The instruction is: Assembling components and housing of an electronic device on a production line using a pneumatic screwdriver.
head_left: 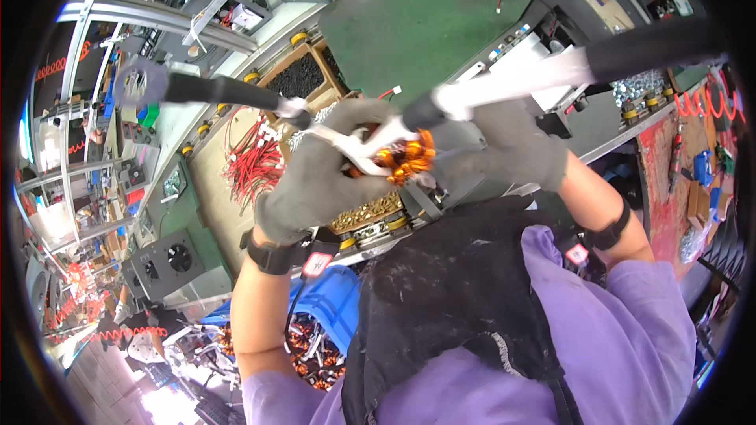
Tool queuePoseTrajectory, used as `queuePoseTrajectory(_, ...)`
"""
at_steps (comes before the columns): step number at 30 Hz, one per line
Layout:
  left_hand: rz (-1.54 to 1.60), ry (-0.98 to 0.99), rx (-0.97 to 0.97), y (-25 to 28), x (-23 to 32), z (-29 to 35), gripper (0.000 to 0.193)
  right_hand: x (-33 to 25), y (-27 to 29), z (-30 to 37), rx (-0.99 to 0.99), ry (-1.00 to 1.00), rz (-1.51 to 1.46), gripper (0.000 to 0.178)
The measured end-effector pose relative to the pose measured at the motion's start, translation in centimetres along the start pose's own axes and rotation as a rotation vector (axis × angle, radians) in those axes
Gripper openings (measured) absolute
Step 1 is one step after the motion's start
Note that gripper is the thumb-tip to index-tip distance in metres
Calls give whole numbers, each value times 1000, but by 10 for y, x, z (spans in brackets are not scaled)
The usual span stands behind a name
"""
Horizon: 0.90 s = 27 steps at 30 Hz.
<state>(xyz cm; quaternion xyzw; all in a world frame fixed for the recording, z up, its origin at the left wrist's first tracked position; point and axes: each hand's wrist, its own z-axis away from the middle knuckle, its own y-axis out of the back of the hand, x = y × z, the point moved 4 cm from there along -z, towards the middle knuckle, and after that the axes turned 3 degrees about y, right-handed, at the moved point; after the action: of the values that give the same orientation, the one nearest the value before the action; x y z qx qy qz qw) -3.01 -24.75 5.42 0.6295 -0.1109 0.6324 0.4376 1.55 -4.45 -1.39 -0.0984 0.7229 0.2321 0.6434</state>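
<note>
A copper-wound ring coil hangs in front of me above the bench, with thick white-sleeved leads ending in black tubing. My left hand, in a grey glove, is closed round the coil's left side and the base of its leads. One lead reaches up and left; the other, with a long white sleeve, runs right and passes over my right hand. My right hand, gloved too, is at the coil's right, fingers curled toward it. What those fingers hold is partly hidden and blurred.
Left of my hands lie red wires. Boxes of black screws and brass-coloured parts stand along the bench. A grey equipment housing is at the right on the green mat. Below left is a blue crate with several coils.
</note>
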Motion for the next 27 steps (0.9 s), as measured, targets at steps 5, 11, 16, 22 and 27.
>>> queuePoseTrajectory(5,594,-99,-201,-32,-21,-46,67,41,-33,0,-119,-160,-717,57)
queuePoseTrajectory(11,-308,-96,-157,-82,-125,-61,47,105,-24,47,309,-448,-297,22)
queuePoseTrajectory(16,-733,12,-417,-106,-157,-51,31,130,-11,43,579,-373,232,23)
queuePoseTrajectory(22,-632,-325,-272,-122,-92,-86,42,140,-16,31,213,-733,784,25)
queuePoseTrajectory(27,-1041,-305,-353,-135,-92,-152,63,122,-4,42,227,-753,816,41)
